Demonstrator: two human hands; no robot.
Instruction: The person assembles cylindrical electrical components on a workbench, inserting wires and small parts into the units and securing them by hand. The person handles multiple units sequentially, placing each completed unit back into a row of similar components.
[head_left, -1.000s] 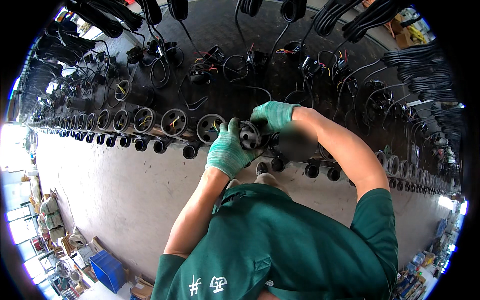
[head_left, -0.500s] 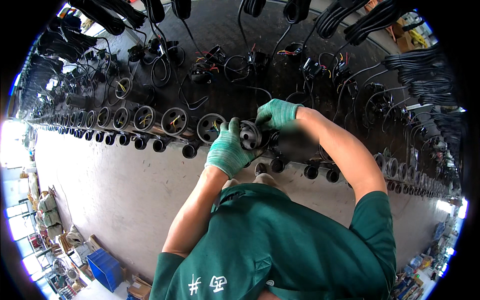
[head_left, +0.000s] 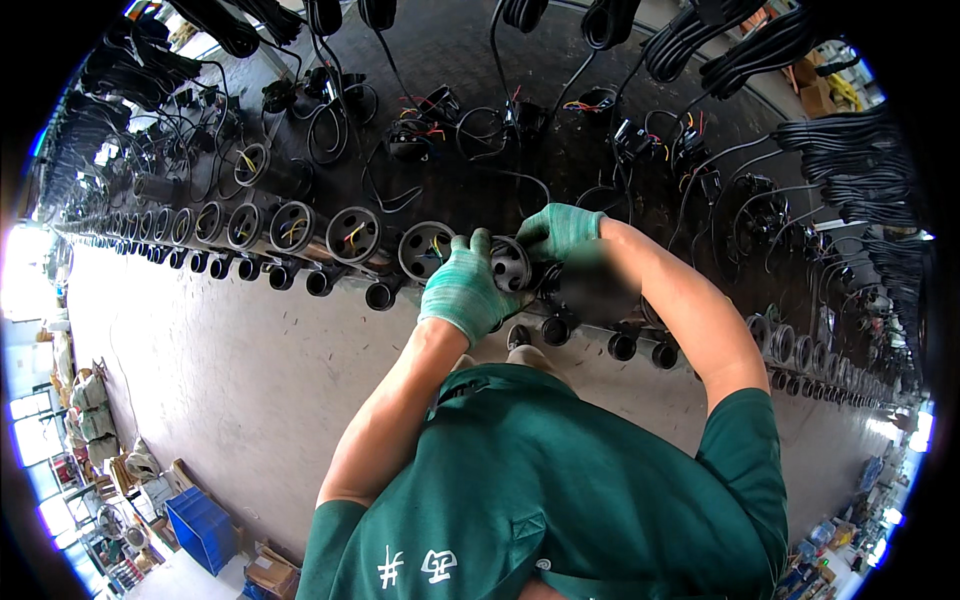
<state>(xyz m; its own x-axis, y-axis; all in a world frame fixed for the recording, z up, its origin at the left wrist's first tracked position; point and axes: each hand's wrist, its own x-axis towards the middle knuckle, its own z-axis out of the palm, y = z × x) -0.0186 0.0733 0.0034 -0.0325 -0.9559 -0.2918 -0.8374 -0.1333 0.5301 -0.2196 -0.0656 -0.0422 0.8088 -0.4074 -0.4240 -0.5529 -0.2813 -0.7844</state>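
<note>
Fingers [head_left: 481,241] of the left hand [head_left: 462,292] grasp a dark, holed round part [head_left: 510,265], right of the wired housing [head_left: 421,254]. It looks stiff, fairly weighty and smooth, so the outer rim seems the surest hold. Farther right of that housing, the right hand [head_left: 565,232] curls at the part's edge; whether it grips, I cannot tell. Beyond the housing, a black fitting [head_left: 410,143] lies on the dark surface [head_left: 455,190].

In front of you curves a long, dark-topped workbench [head_left: 445,55], and on your side spreads a pale grey floor [head_left: 250,380] with small dark flecks. To your left, bright rectangular windows [head_left: 38,456] glare near a blue box-shaped bin [head_left: 200,530] and brown cardboard boxes [head_left: 272,572]; your lower-right clutter [head_left: 805,560] is perhaps stored goods.
</note>
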